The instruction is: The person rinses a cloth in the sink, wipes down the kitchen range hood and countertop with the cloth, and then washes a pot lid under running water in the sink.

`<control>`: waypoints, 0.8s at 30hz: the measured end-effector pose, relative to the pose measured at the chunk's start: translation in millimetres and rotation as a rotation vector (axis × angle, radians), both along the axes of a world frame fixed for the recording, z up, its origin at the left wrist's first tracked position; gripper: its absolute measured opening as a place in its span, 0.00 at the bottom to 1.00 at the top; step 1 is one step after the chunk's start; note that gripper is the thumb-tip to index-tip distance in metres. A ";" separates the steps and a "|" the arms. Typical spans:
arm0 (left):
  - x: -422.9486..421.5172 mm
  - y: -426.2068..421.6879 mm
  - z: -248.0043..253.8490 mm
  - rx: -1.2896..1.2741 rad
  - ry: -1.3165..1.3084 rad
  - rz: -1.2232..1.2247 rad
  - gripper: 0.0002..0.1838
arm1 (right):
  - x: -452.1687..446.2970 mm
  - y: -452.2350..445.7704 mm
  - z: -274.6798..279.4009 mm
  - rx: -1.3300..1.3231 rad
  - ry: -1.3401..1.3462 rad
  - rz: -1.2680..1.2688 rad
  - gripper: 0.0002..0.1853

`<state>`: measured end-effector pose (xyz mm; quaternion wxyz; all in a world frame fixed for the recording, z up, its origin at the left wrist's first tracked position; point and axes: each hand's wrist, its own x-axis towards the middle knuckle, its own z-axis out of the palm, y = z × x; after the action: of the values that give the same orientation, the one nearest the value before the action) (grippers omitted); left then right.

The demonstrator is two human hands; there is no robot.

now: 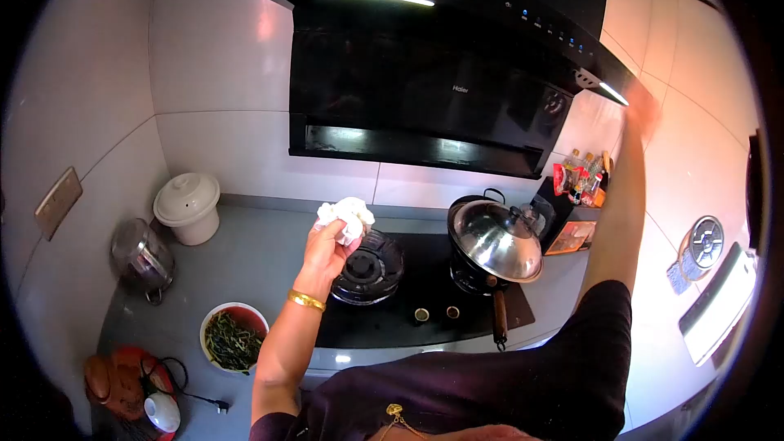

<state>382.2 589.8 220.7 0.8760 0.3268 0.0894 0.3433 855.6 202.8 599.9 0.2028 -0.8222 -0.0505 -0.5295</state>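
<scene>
My left hand (325,251), with a gold bangle at the wrist, is closed around a crumpled white wad (351,216); whether it is paper or cloth I cannot tell. It is held above the left burner (369,271) of the black gas stove (425,322). My right hand (643,110) is raised to the right end of the black range hood (441,73), by its lit lamp. Motion smears its fingers, so their position is unclear. On the right burner sits a wok (457,265) under a shiny domed lid (496,237), its wooden handle pointing towards me.
A bowl of leafy greens (233,339) stands on the grey counter (245,253) at left. Behind it are a white lidded pot (188,211) and a steel pot (140,253). A corded appliance (162,411) lies front left. Bottles (584,175) stand at the right.
</scene>
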 end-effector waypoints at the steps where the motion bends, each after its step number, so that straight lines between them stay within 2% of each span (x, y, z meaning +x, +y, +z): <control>1: -1.3 0.9 -1.3 -0.014 -0.002 0.001 0.16 | 25.7 -47.8 -23.3 0.129 0.110 -0.084 0.33; 4: 0.0 -2.2 -11.6 -0.055 0.000 -0.021 0.16 | 79.1 -153.9 -103.2 0.549 -0.007 -0.227 0.33; 7: 3.3 -11.3 -33.6 -0.113 0.065 0.014 0.16 | 121.7 -204.8 -156.4 0.614 -0.189 -0.079 0.33; 10: -1.2 -39.2 -35.7 -0.124 0.114 0.105 0.15 | 30.4 -149.1 -157.4 0.603 -0.011 0.358 0.33; 11: -2.9 -47.3 -45.5 -0.120 0.131 0.146 0.15 | -1.3 -112.5 -161.7 0.732 -0.104 0.684 0.30; 12: -6.4 -56.1 -49.3 -0.136 0.116 0.165 0.16 | 14.9 -98.2 -166.9 0.687 -0.070 0.704 0.30; 14: -2.4 -78.9 -57.8 -0.194 0.058 0.254 0.16 | 48.9 -79.4 -155.6 0.508 -0.170 0.658 0.30; 15: -0.3 -88.9 -60.9 -0.212 0.011 0.280 0.16 | 58.7 -57.1 -133.2 0.362 -0.274 0.594 0.30; 16: 1.3 -99.7 -64.1 -0.202 0.029 0.289 0.16 | 1.2 -15.2 -111.7 0.449 -0.412 0.771 0.31; 17: 3.9 -114.4 -69.2 -0.199 0.049 0.302 0.16 | -16.7 11.7 -74.4 0.433 -0.620 0.788 0.33; 20: 26.5 -161.2 -80.9 -0.243 0.068 0.334 0.14 | -119.9 93.1 -14.3 0.331 -0.878 0.929 0.32; 22: 41.5 -192.3 -85.6 -0.279 0.084 0.338 0.14 | -217.4 147.5 -15.6 0.230 -0.957 1.120 0.32; 24: 51.2 -223.4 -85.9 -0.297 0.099 0.377 0.14 | -324.4 194.7 -43.4 0.101 -0.990 1.382 0.32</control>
<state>433.3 366.4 134.8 0.8293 0.1885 0.2412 0.4675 531.2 397.5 556.6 0.4714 -0.2705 -0.6002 -0.5869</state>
